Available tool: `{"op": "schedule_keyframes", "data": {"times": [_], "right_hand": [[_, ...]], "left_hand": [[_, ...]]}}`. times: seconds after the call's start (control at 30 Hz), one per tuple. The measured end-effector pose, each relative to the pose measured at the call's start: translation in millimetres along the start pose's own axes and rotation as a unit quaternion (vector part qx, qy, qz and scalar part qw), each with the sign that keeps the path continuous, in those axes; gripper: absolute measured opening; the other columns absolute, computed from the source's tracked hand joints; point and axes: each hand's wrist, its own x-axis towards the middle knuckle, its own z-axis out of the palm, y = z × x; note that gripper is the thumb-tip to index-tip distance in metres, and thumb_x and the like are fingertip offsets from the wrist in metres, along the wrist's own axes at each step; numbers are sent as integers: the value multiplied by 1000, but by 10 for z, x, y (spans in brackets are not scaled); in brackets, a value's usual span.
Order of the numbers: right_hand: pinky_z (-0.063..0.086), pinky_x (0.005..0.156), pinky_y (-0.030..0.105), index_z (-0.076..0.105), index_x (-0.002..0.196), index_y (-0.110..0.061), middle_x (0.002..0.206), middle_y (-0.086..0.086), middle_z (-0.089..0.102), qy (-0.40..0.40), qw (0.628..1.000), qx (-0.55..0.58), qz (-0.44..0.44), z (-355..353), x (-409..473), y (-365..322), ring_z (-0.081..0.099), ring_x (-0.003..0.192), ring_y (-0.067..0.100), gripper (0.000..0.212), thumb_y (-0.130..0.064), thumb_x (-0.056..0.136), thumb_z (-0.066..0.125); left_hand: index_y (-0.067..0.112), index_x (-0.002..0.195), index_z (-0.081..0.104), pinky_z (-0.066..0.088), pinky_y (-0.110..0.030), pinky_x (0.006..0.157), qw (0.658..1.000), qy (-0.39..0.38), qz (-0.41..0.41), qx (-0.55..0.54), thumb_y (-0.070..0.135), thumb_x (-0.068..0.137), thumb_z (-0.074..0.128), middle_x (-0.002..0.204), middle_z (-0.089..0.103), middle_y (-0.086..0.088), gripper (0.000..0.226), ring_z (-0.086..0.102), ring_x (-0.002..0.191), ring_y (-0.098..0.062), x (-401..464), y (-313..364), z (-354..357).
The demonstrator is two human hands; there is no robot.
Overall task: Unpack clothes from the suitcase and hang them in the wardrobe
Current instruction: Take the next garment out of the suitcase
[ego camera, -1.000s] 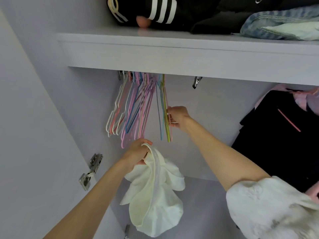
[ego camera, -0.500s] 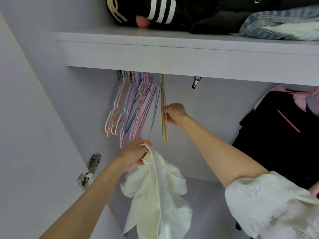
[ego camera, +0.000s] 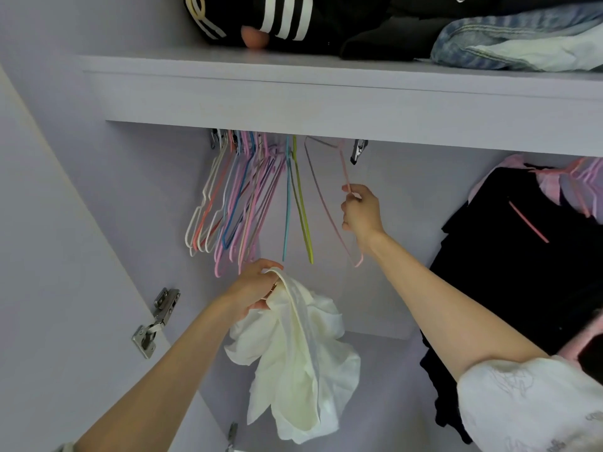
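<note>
Hanging from the left hand [ego camera: 257, 285], a cream-white garment [ego camera: 293, 360] is held up inside the wardrobe [ego camera: 58, 223]; its upper edge is bunched in the curled fingers and the rest of the cloth falls loosely below the hand, in front of the lilac back wall. It is not on any hanger. Just above this hand, a dense bunch of thin hangers [ego camera: 235, 197] in white, pink, blue and lilac is seen under the shelf [ego camera: 326, 99], their hooks hidden behind its front edge. Beside the bunch, a blue hanger [ego camera: 287, 203] and a yellow-green hanger [ego camera: 301, 203] hang a little apart from the others. To the right of these, a pale pink hanger [ego camera: 329, 210] is grasped by the right hand [ego camera: 360, 212], with the fingers closed round its wire; the hanger is tilted away from the yellow-green one, and whether its hook is on the rail cannot be told. A metal bracket [ego camera: 357, 151] is fixed under the shelf near this hanger. Further right, black clothes [ego camera: 522, 272] on pink hangers are already hung. On top of the shelf, a black garment with white stripes [ego camera: 287, 17] and folded blue denim [ego camera: 522, 40] are laid. A metal hinge [ego camera: 156, 321] is mounted on the left side panel. A white patterned sleeve [ego camera: 528, 406] covers the right upper arm.
</note>
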Motion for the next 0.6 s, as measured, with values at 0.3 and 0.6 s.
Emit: {"op": "schedule_keyframes", "data": {"times": [0.3,0.6], "right_hand": [[35,58,22,60,114,-12,66,-13,45,35,996,-31,-81,-211,-12,32,42,59,6,29,-10,94,39],[29,54,23,49,71,-23,63,-2,45,34,999,34,-7,-304,-353,498,37,55,11,9,-15,75,48]], "left_hand": [[21,104,56,48,-28,64,999,36,-7,21,11,93,41,97,59,-6,21,56,84,-20,118,-56,163],[21,100,55,46,-34,76,997,49,-25,61,17,91,41,100,57,-7,16,54,93,-26,202,-134,189]]}}
